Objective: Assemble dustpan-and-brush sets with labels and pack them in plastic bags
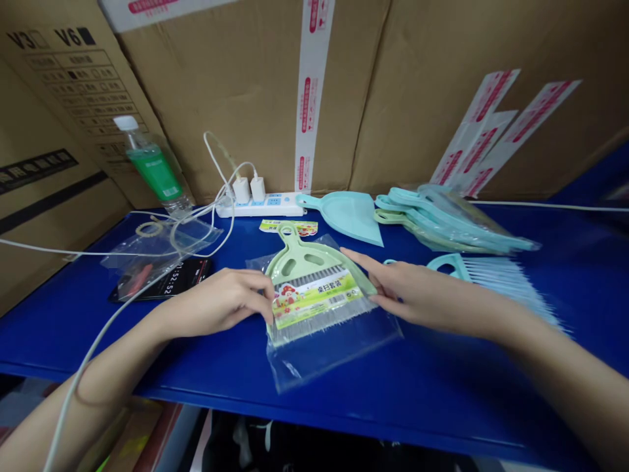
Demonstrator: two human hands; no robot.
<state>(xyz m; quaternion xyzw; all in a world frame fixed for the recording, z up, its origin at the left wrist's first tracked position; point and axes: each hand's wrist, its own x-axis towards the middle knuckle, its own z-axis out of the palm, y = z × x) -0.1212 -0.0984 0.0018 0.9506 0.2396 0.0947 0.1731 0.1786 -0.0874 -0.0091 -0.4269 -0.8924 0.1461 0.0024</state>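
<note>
A pale green dustpan and brush set (295,268) lies in a clear plastic bag (314,359) on the blue shelf. Its handle points away from me, and a yellow-green printed label (319,296) crosses the grey-bristled brush. My left hand (236,298) grips the set's left edge, fingers bent over the label's end. At the right edge, my right hand (396,285) pinches the bagged set, index finger stretched along the pan's rim and thumb lower down. Beyond the handle lies a loose label card (295,227). Right of my right hand is a light blue brush (506,282).
Behind lie a light blue dustpan (351,213) and a pile of bagged dustpan sets (457,219). A white power strip (268,206) with cables, a bottle (157,170) and a phone (187,278) under plastic stand left. Cardboard boxes (236,85) wall the back; the shelf edge (295,416) runs in front.
</note>
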